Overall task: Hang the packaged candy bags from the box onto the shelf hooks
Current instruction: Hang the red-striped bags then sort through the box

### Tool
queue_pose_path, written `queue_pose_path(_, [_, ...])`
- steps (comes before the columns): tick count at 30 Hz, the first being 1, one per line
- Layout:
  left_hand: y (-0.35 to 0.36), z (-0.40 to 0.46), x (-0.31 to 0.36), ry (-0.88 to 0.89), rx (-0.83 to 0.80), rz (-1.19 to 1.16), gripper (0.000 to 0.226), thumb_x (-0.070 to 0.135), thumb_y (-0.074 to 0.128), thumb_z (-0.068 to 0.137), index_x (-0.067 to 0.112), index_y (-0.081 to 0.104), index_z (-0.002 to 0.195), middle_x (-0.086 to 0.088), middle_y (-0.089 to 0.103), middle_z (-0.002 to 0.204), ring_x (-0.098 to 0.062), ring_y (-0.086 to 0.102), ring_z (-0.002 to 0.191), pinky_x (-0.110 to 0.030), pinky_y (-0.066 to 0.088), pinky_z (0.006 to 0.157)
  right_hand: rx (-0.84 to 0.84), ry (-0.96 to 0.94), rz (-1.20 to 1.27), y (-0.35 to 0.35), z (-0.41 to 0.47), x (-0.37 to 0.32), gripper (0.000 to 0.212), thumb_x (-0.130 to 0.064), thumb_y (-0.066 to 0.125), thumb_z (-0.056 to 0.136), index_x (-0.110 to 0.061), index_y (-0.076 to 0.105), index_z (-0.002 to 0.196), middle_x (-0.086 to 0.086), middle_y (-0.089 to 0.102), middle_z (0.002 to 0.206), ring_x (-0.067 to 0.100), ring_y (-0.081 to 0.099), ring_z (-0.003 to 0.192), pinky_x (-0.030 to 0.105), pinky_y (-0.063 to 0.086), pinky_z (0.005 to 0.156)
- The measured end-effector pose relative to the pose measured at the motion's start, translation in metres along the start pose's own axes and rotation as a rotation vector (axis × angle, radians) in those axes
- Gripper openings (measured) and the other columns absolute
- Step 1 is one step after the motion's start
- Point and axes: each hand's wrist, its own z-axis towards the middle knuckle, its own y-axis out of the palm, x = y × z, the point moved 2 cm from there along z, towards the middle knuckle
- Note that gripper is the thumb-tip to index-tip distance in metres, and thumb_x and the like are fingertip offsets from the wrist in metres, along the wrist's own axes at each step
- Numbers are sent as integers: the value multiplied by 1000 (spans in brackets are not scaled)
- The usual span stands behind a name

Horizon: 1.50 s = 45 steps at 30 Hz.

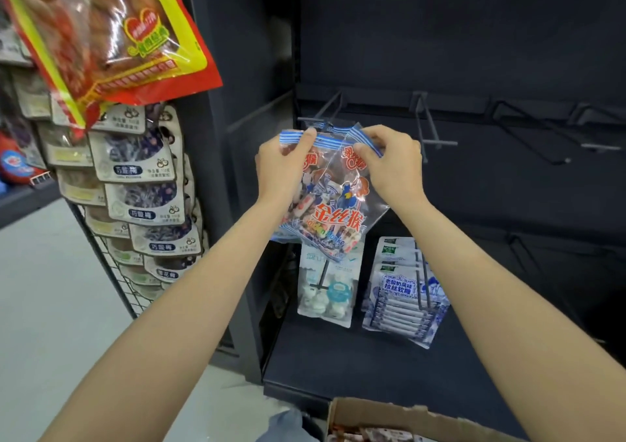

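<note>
I am holding two clear plastic candy bags with blue-and-white striped top edges [327,190] at the centre of the frame, in front of a dark blue-grey metal shelf unit [474,51]. The bags overlap, the right one in front and tilted. Each shows red Chinese lettering, cartoon figures and small wrapped sweets through the clear film. My left hand [283,167] has its fingers curled over the striped top edge of the left bag, pinching it. My right hand [389,163] pinches the striped top corner of the right bag the same way. The bags' tops sit right at the tip of a dark metal shelf hook [325,116] jutting out from the back panel; I cannot tell whether a bag is already threaded on it.

More bare dark metal hooks [432,126] stand to the right along the same rail. Below the bags, in the lower middle of the frame, hang a white packet of pale round sweets [327,292] and, just to its right, a stack of blue-and-white porcelain-pattern packets [404,301]. At the bottom edge is a torn brown cardboard box [389,414], open. Upper left hangs a large red-and-yellow snack bag [111,35], with rows of cream-coloured plum packets [142,184] on a wire rack beneath it.
</note>
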Motion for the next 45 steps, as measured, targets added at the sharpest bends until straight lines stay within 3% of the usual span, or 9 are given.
queue_pose_path(4, [-1, 14, -8, -32, 32, -45, 26, 38, 65, 87, 13, 67, 83, -3, 73, 83, -19, 70, 82, -42, 56, 82, 6, -14, -35, 2, 9, -9, 18, -19, 62, 92, -18, 69, 108, -6, 71, 102, 7, 62, 90, 26, 48, 83])
queue_pose_path(11, [-2, 28, -10, -48, -29, -36, 12, 30, 65, 88, 20, 69, 84, 2, 74, 85, -12, 70, 81, -35, 57, 81, -53, 66, -94, 10, 18, -10, 21, -22, 53, 96, -19, 68, 110, 1, 70, 104, 18, 64, 95, 34, 51, 81])
queue_pose_path(19, [1, 23, -11, 154, 85, 39, 17, 32, 66, 86, 30, 64, 69, 7, 71, 74, -9, 69, 75, -39, 57, 75, -36, 134, -94, 14, 21, -12, 20, -22, 50, 97, -19, 68, 107, 1, 70, 100, 18, 63, 90, 34, 50, 75])
queue_pose_path(25, [2, 26, -15, 9, 40, -31, 16, 31, 67, 86, 23, 64, 74, 4, 72, 79, -9, 70, 76, -29, 58, 72, -21, 100, -166, 13, 22, -14, 21, -21, 50, 97, -20, 67, 110, -1, 68, 100, 11, 52, 80, 26, 38, 69])
queue_pose_path(30, [0, 28, -20, 14, -30, -112, 9, 27, 69, 86, 19, 67, 83, 8, 71, 80, -3, 69, 73, -16, 52, 61, 10, 31, -249, 11, 19, -17, 24, -21, 46, 98, -20, 65, 114, 2, 68, 97, 19, 59, 86, 26, 33, 67])
queue_pose_path(34, [2, 29, -23, -22, -43, -199, 9, 23, 70, 85, 15, 69, 87, 7, 72, 80, -5, 70, 74, -17, 52, 61, 58, 20, -315, 13, 18, -20, 24, -19, 45, 99, -18, 63, 115, 4, 68, 93, 24, 58, 83, 28, 32, 66])
queue_pose_path(39, [3, 29, -32, 74, -86, -159, 11, 15, 68, 86, 13, 70, 96, 5, 71, 88, -5, 68, 82, -17, 52, 71, 48, 59, -373, 17, 18, -11, 23, -17, 46, 99, -15, 64, 113, 6, 69, 95, 26, 62, 86, 29, 35, 66])
queue_pose_path(45, [14, 53, -37, 44, -113, -72, 14, 21, 69, 86, 11, 65, 96, 6, 70, 84, 0, 67, 75, -15, 51, 65, 104, 10, -413, 29, 33, 1, 21, -14, 48, 98, -14, 65, 111, 7, 68, 95, 29, 63, 85, 33, 40, 65])
